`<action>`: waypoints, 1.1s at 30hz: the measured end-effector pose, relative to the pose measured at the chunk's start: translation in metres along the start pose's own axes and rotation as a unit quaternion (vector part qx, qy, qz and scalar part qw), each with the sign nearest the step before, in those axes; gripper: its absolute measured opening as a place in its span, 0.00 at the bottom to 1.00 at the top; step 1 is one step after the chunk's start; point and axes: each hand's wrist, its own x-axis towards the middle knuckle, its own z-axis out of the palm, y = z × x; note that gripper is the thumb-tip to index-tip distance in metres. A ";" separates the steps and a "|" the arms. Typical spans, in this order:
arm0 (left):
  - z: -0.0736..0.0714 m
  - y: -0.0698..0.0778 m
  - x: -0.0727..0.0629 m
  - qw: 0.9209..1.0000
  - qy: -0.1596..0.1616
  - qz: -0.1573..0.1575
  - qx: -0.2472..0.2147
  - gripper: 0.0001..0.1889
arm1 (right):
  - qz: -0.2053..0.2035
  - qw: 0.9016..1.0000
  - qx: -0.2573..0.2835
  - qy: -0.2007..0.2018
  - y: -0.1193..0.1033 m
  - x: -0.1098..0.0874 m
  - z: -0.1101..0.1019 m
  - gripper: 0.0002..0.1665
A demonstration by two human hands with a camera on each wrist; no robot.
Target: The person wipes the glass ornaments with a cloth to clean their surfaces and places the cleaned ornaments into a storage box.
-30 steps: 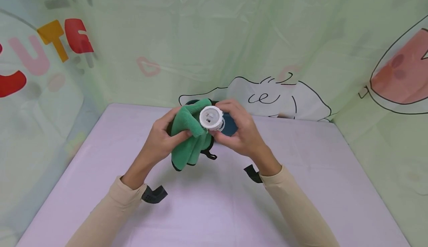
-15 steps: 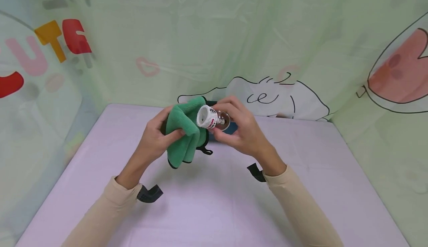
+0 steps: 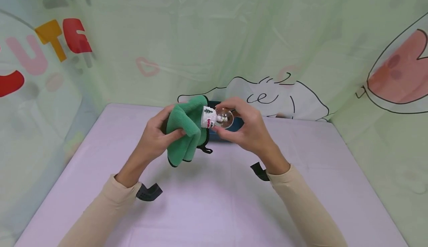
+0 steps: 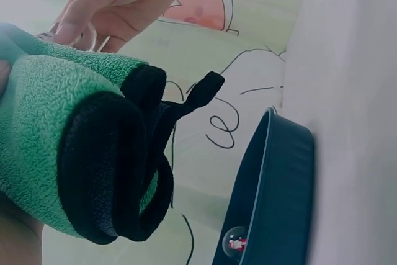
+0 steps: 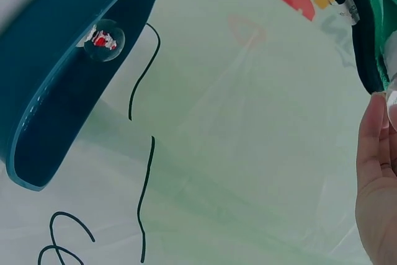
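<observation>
In the head view my left hand (image 3: 156,135) grips a green cloth (image 3: 184,126) with black edging and a small black loop. Between the thumb and fingers of my right hand (image 3: 249,126) is a small snow globe (image 3: 224,118). Its white base, printed with a tree and red letters, points left against the cloth's edge, and its clear ball faces right. In the left wrist view the cloth (image 4: 62,103) covers most of the globe. At the right edge of the right wrist view only part of my right hand (image 5: 378,172) shows.
A dark blue bin (image 5: 68,72) stands at the back of the table behind my hands. Inside it sits another snow globe (image 5: 104,40) with a red and white figure. A lilac cloth (image 3: 214,202) covers the table, and a pale printed curtain (image 3: 207,42) rises behind.
The snow globe has turned in my right hand: its base underside faced the head camera and now its side shows. The green cloth and my left hand have shifted slightly left.
</observation>
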 end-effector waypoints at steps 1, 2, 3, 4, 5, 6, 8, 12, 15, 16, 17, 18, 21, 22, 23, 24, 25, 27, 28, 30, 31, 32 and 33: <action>0.001 0.000 0.000 1.000 -0.004 -0.001 -0.002 0.31 | -0.004 1.000 -0.002 0.001 0.000 0.000 0.000 0.26; 0.002 0.000 0.001 1.000 -0.007 -0.001 -0.002 0.31 | -0.007 1.000 -0.004 0.002 -0.001 0.001 0.001 0.26; 0.003 0.000 0.001 1.000 -0.010 -0.003 -0.005 0.32 | -0.009 1.000 -0.004 0.002 -0.001 0.001 0.001 0.26; 0.004 0.000 0.001 1.000 -0.013 -0.004 -0.008 0.32 | -0.011 1.000 -0.003 0.001 -0.001 0.001 0.002 0.26; 0.005 0.000 0.001 1.000 -0.015 -0.005 -0.010 0.32 | -0.012 1.000 0.000 -0.001 -0.001 0.002 0.003 0.25; 0.006 0.000 0.002 1.000 -0.017 -0.006 -0.013 0.32 | -0.013 1.000 0.003 -0.004 -0.001 0.002 0.004 0.25; 0.008 0.000 0.003 1.000 -0.019 -0.007 -0.018 0.33 | -0.012 1.000 0.011 -0.007 -0.002 0.002 0.006 0.25; 0.010 0.001 0.004 1.000 -0.019 -0.009 -0.019 0.33 | -0.018 0.999 0.027 -0.009 -0.002 0.002 0.008 0.26; 0.009 0.000 0.003 1.000 -0.022 -0.010 -0.013 0.33 | -0.028 0.999 0.040 -0.015 -0.001 0.003 0.008 0.27; 0.008 0.000 0.003 1.000 -0.023 -0.009 -0.011 0.33 | -0.031 0.998 0.043 -0.019 -0.001 0.003 0.008 0.27; 0.008 0.000 0.003 1.000 -0.025 -0.009 -0.011 0.33 | -0.034 0.998 0.050 -0.024 0.000 0.003 0.008 0.28; 0.007 0.000 0.004 1.000 -0.026 -0.009 -0.011 0.33 | -0.037 0.997 0.056 -0.028 0.001 0.002 0.007 0.29; 0.006 0.000 0.004 0.999 -0.026 -0.010 -0.015 0.36 | -0.042 0.996 0.073 -0.039 0.003 0.001 0.005 0.32; 0.005 0.001 0.004 0.999 -0.026 -0.010 -0.017 0.37 | -0.043 0.995 0.078 -0.041 0.003 0.001 0.005 0.33; 0.005 0.001 0.004 0.999 -0.025 -0.011 -0.017 0.37 | -0.042 0.995 0.086 -0.041 0.003 0.001 0.005 0.33; 0.006 0.001 0.004 1.000 -0.023 -0.013 -0.017 0.38 | -0.040 0.994 0.089 -0.039 0.004 0.000 0.005 0.33; 0.006 0.001 0.004 1.000 -0.022 -0.015 -0.016 0.37 | -0.038 0.995 0.088 -0.036 0.004 0.000 0.005 0.33; 0.008 0.002 0.004 0.999 -0.021 -0.021 -0.014 0.36 | -0.030 0.996 0.081 -0.027 0.003 -0.001 0.006 0.31; 0.008 0.002 0.003 0.999 -0.021 -0.024 -0.013 0.35 | -0.027 0.997 0.075 -0.021 0.003 -0.001 0.007 0.31; 0.010 0.003 0.003 0.999 -0.019 -0.029 -0.011 0.32 | -0.020 0.998 0.060 -0.010 0.002 -0.002 0.008 0.30; 0.010 0.004 0.003 0.999 -0.020 -0.029 -0.010 0.31 | -0.018 0.998 0.053 -0.006 0.001 -0.002 0.009 0.30; 0.011 0.004 0.003 0.999 -0.020 -0.029 -0.008 0.29 | -0.017 0.999 0.046 -0.003 0.001 -0.001 0.009 0.30; 0.011 0.004 0.003 0.999 -0.020 -0.027 -0.005 0.28 | -0.016 0.999 0.042 -0.001 0.000 -0.001 0.010 0.30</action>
